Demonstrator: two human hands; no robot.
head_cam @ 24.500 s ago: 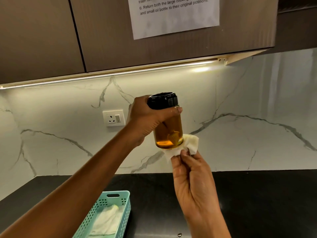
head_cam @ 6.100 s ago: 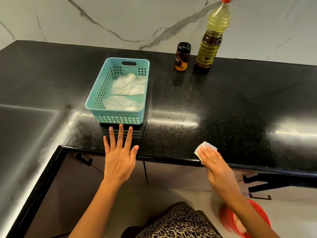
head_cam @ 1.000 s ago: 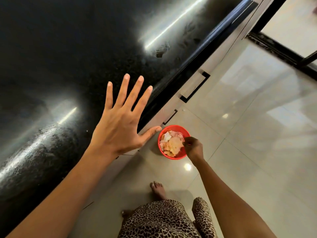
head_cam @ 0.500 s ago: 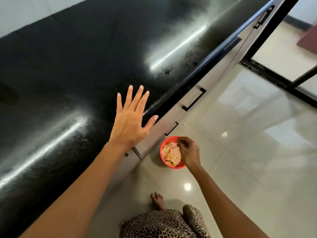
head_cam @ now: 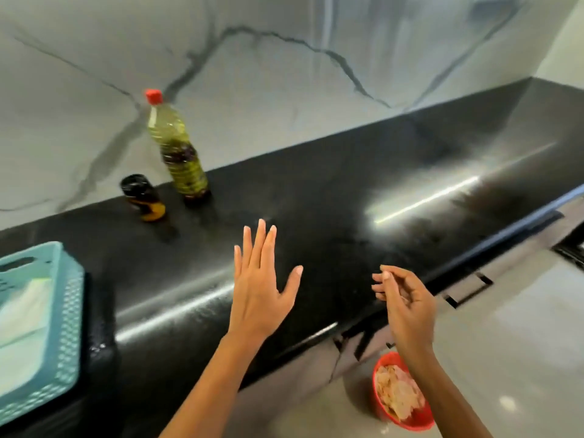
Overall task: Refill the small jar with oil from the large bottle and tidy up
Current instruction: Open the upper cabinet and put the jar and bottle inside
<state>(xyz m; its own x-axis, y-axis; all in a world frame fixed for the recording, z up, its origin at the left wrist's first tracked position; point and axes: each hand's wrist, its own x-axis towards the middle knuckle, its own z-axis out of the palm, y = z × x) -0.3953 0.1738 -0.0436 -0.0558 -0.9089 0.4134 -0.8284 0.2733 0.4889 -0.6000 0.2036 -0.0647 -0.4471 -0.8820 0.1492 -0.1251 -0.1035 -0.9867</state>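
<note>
The large oil bottle (head_cam: pixel 177 150) with a red cap stands upright at the back of the black counter (head_cam: pixel 331 191), against the marble wall. The small jar (head_cam: pixel 143 197) with a black lid and amber oil stands just left of it. My left hand (head_cam: pixel 260 279) hovers flat over the counter with straight fingers, holding nothing. My right hand (head_cam: pixel 406 300) is raised by the counter's front edge, fingers loosely curled and empty. Both hands are well in front of the bottle and the jar.
A teal basket (head_cam: pixel 66 311) with white tissues in it sits at the left edge of the counter. A red bin (head_cam: pixel 420 420) with used tissues stands on the floor below my right hand. Cabinet drawers with handles (head_cam: pixel 467 289) run under the counter.
My right hand has come up from the red bin on the floor to counter height, empty. My view has swung up from the floor to the counter, bottle and jar.
</note>
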